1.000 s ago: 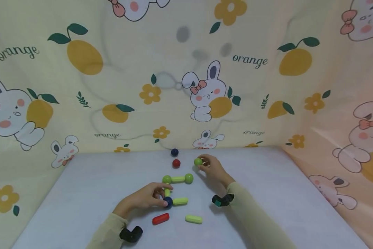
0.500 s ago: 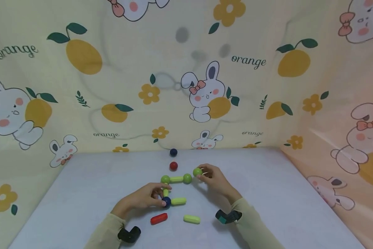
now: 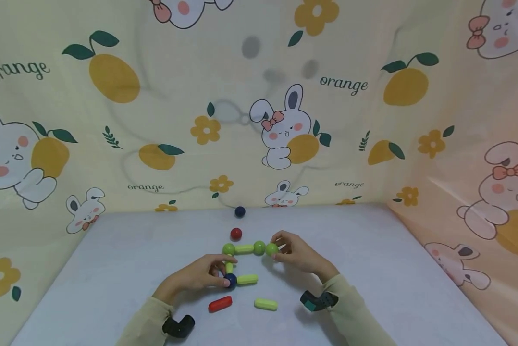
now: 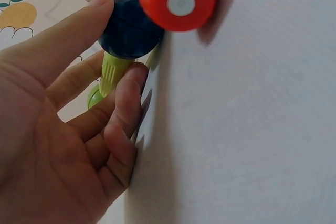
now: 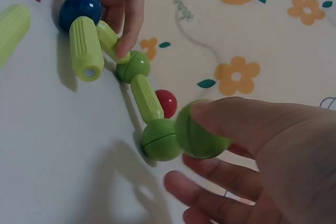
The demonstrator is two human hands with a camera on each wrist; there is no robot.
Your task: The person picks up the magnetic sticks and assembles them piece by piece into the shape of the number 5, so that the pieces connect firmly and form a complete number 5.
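My right hand (image 3: 302,254) pinches a green ball (image 5: 202,132) between thumb and fingers. That ball is up against, or almost against, another green ball (image 5: 160,140) at the end of a joined chain. From there a light-green ribbed rod (image 3: 243,249) leads to the corner green ball (image 3: 228,249). A second light-green rod (image 3: 229,267) runs from the corner to a dark blue ball (image 4: 131,27). My left hand (image 3: 200,275) holds this blue end, thumb on the ball and fingers around the rod. A further light-green rod (image 5: 86,48) sticks out from the blue ball.
A loose red ball (image 3: 236,234) lies just behind the chain, and a dark blue ball (image 3: 240,212) sits near the white table's back edge. Nearer me are a red rod (image 3: 220,304) and a light-green rod (image 3: 265,304). A patterned cloth (image 3: 190,96) hangs behind.
My right hand has brought its green ball nearer to me, to the chain's right end ball. The red ball has rolled slightly left and towards the chain. My left hand stays put.
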